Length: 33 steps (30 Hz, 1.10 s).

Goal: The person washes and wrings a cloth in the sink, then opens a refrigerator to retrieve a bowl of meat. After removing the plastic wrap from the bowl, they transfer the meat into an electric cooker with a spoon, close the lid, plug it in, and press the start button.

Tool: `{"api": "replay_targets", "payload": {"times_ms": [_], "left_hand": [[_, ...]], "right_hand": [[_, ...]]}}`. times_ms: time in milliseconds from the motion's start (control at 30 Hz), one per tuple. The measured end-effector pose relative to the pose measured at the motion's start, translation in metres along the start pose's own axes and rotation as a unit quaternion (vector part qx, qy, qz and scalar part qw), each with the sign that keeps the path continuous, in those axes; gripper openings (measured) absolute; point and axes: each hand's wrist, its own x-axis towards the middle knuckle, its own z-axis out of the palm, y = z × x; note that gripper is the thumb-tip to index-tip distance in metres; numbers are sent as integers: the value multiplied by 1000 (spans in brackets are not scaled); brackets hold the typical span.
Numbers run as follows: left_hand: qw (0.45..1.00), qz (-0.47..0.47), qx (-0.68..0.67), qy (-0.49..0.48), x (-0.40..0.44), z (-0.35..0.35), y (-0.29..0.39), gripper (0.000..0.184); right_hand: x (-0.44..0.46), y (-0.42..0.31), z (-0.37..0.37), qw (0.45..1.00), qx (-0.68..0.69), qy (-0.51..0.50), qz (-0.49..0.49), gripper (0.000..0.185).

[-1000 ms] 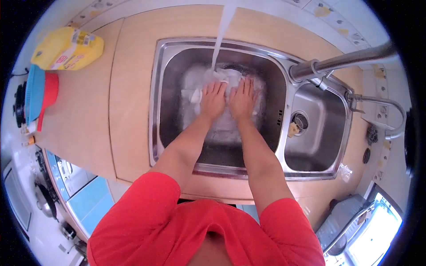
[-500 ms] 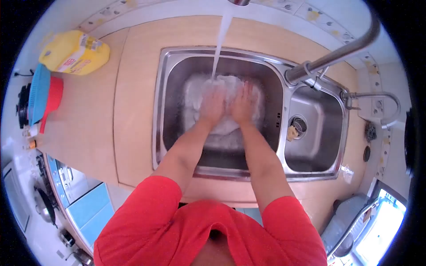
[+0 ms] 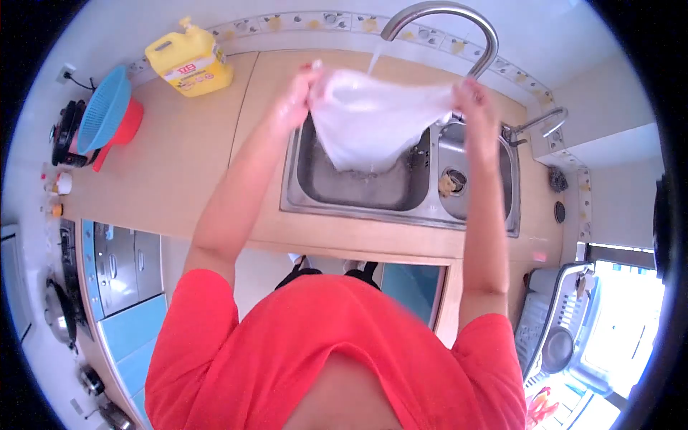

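A wet white cloth (image 3: 380,118), perhaps a garment, hangs stretched between my two hands above the large sink basin (image 3: 337,192). My left hand (image 3: 297,97) is closed on its upper left corner, and my right hand (image 3: 474,102) grips the upper right corner. Both hands are somewhat blurred by motion. The cloth's lower edge droops into the basin, close to the water there. Behind the cloth, water runs from the curved faucet (image 3: 441,8), partly hidden by the fabric.
A small basin (image 3: 466,147) with a yellowish scrap (image 3: 448,186) at its drain adjoins on the right. On the left counter stand a yellow jug (image 3: 193,68), a blue basket (image 3: 106,111) and a red basin (image 3: 129,125). A dish rack (image 3: 545,322) is at lower right.
My hands were pressing the white cloth down in the large basin. Now they have lifted it and spread it out between them, and the view has tilted up.
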Motion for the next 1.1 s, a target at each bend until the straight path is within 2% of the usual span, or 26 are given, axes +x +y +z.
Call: {"api": "replay_targets", "payload": {"times_ms": [33, 100, 167, 233, 333, 367, 467, 500, 533, 600, 633, 667, 700, 733, 767, 800, 833, 867, 933, 1033, 1100], "left_hand": [[999, 7, -41, -36, -14, 18, 34, 20], [989, 28, -102, -103, -33, 43, 84, 17], [976, 66, -125, -164, -55, 60, 118, 16], [961, 104, -140, -215, -71, 69, 140, 15], [932, 155, -153, -291, -89, 76, 156, 14], [924, 164, -158, -308, -91, 75, 155, 14], [920, 158, -161, -320, -80, 64, 131, 13], [934, 135, -155, -294, -67, 57, 110, 13], [951, 100, -143, -254, -51, 48, 83, 13], [993, -8, -72, -97, -17, 26, 4, 12], [994, -58, 27, -87, 0, 4, -38, 20], [983, -109, 126, -77, 14, -14, -74, 30], [967, -104, 230, -5, 11, -15, -97, 39], [936, -97, 331, 66, 11, -17, -118, 50], [939, -56, 337, 35, 21, -36, -156, 55], [940, -15, 342, 3, 33, -51, -186, 60], [922, -25, 386, -21, 38, -48, -199, 56], [866, 72, 493, -34, 48, -54, -224, 54], [694, 258, 669, -62, 68, -74, -287, 50], [647, 300, 701, -12, 66, -63, -324, 45], [629, 268, 730, 2, 70, -63, -335, 47]], "right_hand": [[-4, -45, 1, 998, 65, 8, -21, 49], [7, -99, -15, 992, 76, -64, -74, 39], [23, -140, -29, 974, 178, -41, -133, 36], [19, -185, -36, 957, 167, -45, -235, 37], [-13, -206, -21, 888, 123, -12, -443, 37], [-26, -211, -26, 893, 149, -67, -419, 37], [-17, -172, -18, 954, 140, 31, -265, 40], [8, -141, -27, 972, 179, 11, -153, 40], [6, -109, -12, 986, 128, 28, -106, 40], [-4, -34, 8, 997, -25, -61, -27, 34], [-4, 24, 25, 993, -103, -55, -37, 33], [-10, 63, 33, 984, -128, -110, 51, 36], [-10, 131, 42, 958, -258, -127, -20, 39], [-22, 176, 54, 955, -277, -107, -5, 38], [-30, 198, 62, 934, -330, -131, 31, 42], [-38, 217, 75, 919, -376, -105, 53, 41], [-48, 223, 88, 917, -389, -84, 39, 41], [-48, 230, 99, 899, -395, -135, 132, 46], [-57, 258, 124, 864, -470, -162, 82, 51], [-74, 313, 153, 852, -510, -110, -36, 53], [-72, 328, 161, 850, -515, -103, -38, 54]]}}
